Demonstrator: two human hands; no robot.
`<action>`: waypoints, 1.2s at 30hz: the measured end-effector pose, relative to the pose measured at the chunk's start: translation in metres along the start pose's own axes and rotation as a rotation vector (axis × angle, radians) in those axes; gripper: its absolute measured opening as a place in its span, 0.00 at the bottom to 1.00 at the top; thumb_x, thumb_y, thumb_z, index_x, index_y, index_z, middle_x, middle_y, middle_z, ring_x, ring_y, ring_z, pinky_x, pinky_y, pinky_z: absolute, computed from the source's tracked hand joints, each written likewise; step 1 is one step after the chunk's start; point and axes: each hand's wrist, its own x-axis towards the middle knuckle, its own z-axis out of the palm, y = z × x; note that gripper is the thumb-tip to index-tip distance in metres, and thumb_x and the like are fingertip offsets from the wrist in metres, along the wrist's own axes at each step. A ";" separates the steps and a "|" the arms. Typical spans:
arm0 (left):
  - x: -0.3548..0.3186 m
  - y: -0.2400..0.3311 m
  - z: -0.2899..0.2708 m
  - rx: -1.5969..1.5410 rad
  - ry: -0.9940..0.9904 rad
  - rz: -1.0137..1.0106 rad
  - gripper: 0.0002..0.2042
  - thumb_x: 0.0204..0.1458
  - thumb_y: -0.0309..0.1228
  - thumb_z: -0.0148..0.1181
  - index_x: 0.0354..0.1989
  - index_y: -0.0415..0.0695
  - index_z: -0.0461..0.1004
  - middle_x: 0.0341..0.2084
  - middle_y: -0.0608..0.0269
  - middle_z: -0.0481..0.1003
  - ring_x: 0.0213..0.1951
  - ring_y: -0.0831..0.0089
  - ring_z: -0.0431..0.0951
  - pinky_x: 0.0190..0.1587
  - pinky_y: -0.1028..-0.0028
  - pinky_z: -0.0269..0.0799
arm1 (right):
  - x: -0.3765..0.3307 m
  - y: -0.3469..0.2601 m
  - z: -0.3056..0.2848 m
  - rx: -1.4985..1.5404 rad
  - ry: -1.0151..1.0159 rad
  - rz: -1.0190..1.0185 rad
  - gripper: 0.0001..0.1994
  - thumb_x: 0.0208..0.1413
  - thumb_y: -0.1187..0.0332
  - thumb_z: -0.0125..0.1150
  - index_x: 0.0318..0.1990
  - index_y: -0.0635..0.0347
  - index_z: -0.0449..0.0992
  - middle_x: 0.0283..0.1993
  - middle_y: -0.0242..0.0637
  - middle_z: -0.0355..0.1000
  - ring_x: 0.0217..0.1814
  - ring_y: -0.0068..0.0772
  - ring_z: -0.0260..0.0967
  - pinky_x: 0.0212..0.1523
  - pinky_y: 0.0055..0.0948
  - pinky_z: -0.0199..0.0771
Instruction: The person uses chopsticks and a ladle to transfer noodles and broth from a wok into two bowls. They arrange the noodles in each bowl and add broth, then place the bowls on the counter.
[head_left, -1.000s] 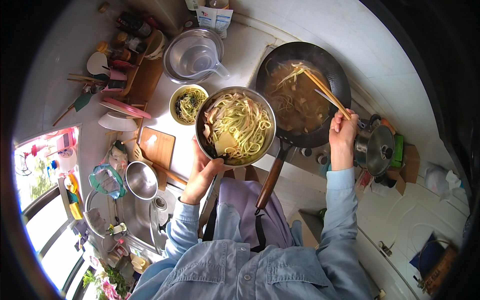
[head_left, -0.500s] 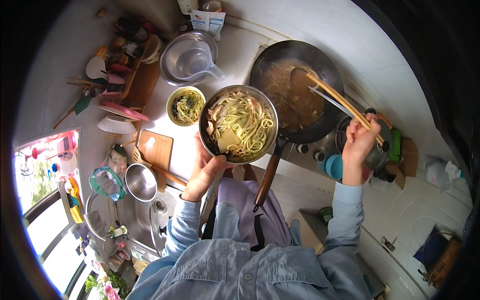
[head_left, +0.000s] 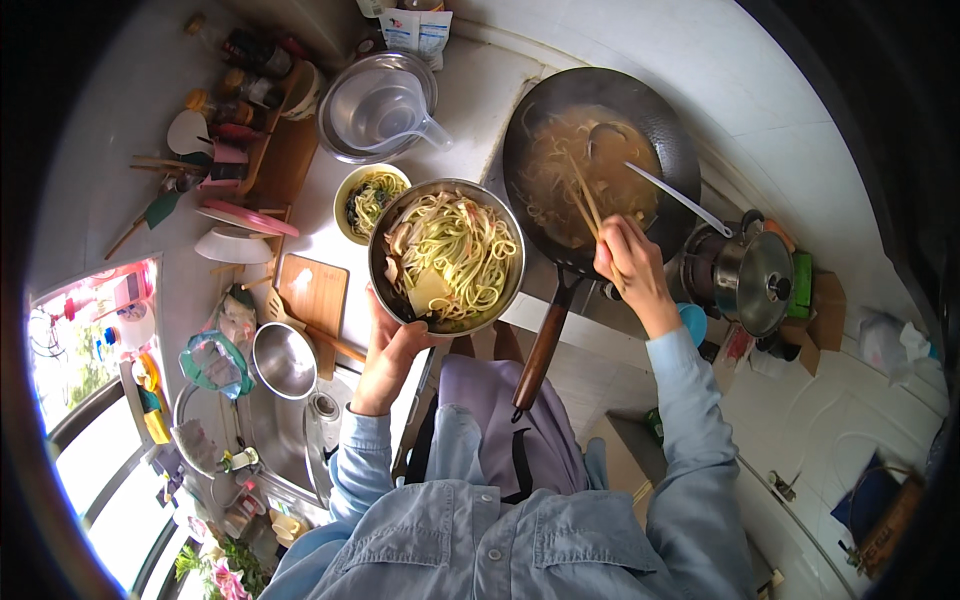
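My left hand (head_left: 388, 358) grips the near edge of a round metal bowl (head_left: 383, 300), thumb at the rim. Greenish noodles (head_left: 462, 250) with pale slices fill it. My right hand (head_left: 632, 262) is closed around a pair of chopsticks (head_left: 583, 200), whose tips reach into the brown broth (head_left: 565, 150) of a black wok (head_left: 680, 150). Some noodles show in that broth. A ladle (head_left: 690, 200) leans in the wok, its scoop partly under the liquid. The wok's wooden handle (head_left: 541, 355) points toward me, right of the metal bowl.
A smaller bowl of noodles (head_left: 350, 232) stands just behind the held bowl. Beyond are a metal basin (head_left: 330, 145) and a clear plastic scoop (head_left: 385, 110). A lidded pot (head_left: 755, 280) sits right of the wok. At left are a cutting board (head_left: 318, 290), sink (head_left: 280, 440) and empty metal bowl (head_left: 284, 360).
My right hand has moved left and nearer the wok, bringing the chopsticks down into the broth. The ladle now rests in the wok, out of my hand. The held bowl has shifted left.
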 end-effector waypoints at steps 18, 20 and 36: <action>0.006 0.015 0.014 -0.114 -0.105 0.030 0.43 0.55 0.18 0.52 0.75 0.56 0.37 0.68 0.53 0.57 0.67 0.55 0.66 0.59 0.51 0.78 | 0.037 0.059 0.059 1.321 0.788 1.349 0.11 0.66 0.60 0.44 0.34 0.52 0.67 0.21 0.31 0.68 0.15 0.22 0.56 0.15 0.19 0.50; 0.007 0.017 0.013 -0.118 -0.114 0.036 0.43 0.54 0.18 0.52 0.75 0.56 0.36 0.69 0.53 0.56 0.67 0.54 0.66 0.59 0.50 0.78 | 0.031 0.059 0.054 1.367 0.772 1.390 0.11 0.66 0.59 0.44 0.34 0.52 0.67 0.21 0.30 0.68 0.15 0.21 0.56 0.15 0.20 0.49; 0.020 0.032 0.024 -0.024 -0.249 0.041 0.42 0.56 0.19 0.51 0.76 0.56 0.35 0.70 0.55 0.56 0.66 0.56 0.68 0.57 0.56 0.80 | 0.021 0.026 -0.075 1.488 0.833 1.078 0.11 0.69 0.62 0.46 0.33 0.52 0.69 0.22 0.33 0.69 0.15 0.20 0.58 0.12 0.16 0.54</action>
